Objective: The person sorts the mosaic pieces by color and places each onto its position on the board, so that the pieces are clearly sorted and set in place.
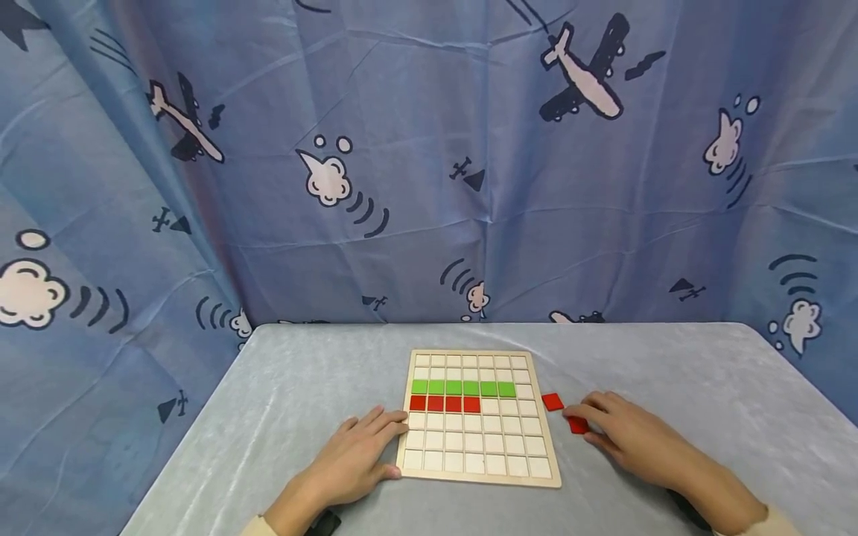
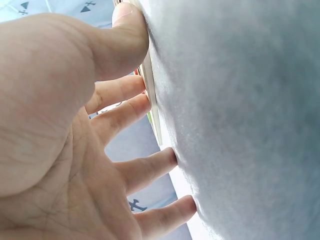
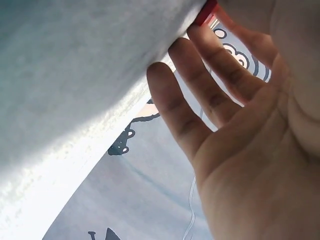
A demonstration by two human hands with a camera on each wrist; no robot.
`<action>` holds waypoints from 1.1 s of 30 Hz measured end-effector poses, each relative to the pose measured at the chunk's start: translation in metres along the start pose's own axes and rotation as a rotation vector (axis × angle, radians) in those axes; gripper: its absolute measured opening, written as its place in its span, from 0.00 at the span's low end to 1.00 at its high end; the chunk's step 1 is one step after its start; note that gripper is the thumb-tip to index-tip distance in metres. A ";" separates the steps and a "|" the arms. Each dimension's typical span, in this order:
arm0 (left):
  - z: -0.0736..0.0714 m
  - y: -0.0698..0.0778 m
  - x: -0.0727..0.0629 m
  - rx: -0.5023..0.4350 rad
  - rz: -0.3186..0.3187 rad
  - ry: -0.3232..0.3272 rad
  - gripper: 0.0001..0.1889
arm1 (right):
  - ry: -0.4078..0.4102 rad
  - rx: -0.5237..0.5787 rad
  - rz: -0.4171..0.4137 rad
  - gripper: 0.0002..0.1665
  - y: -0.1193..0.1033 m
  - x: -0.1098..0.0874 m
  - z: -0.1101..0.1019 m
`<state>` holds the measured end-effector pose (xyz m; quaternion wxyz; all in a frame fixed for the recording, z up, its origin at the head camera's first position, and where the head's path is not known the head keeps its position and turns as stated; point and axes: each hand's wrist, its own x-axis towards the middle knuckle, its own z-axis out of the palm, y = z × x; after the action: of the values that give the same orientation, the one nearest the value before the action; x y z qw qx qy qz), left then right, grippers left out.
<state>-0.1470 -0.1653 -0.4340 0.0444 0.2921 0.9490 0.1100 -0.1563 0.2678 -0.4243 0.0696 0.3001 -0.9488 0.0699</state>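
Observation:
A square wooden grid board lies on the table. One of its rows holds several green tiles, and the row just below holds several red tiles from the left side. My left hand rests at the board's left edge, fingers spread, with thumb and some fingertips touching the rim. To the right of the board, my right hand pinches a red tile between thumb and forefinger at the tabletop. In the right wrist view that red tile shows only partly by the fingertips.
Another loose red tile lies between the board's right edge and my right hand. A pale grey cloth covers the table. Behind it hangs a blue curtain printed with airplanes and clouds.

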 end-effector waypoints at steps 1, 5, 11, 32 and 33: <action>0.000 0.000 0.000 -0.002 -0.001 -0.002 0.32 | -0.004 0.004 0.000 0.21 0.000 0.000 0.000; 0.000 0.000 -0.001 -0.001 0.010 0.006 0.32 | -0.012 0.022 0.009 0.21 0.001 0.000 0.001; -0.003 0.001 -0.001 -0.004 0.020 0.023 0.31 | -0.022 0.019 0.020 0.21 0.004 0.000 0.002; 0.001 -0.001 -0.002 0.011 0.025 0.036 0.31 | 0.005 0.041 0.024 0.20 0.005 -0.003 0.002; 0.001 -0.001 -0.002 0.011 0.025 0.037 0.31 | 0.006 0.041 0.023 0.20 0.005 -0.003 0.002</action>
<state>-0.1458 -0.1667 -0.4352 0.0239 0.3023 0.9464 0.1109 -0.1574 0.2734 -0.4274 0.0654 0.2903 -0.9504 0.0911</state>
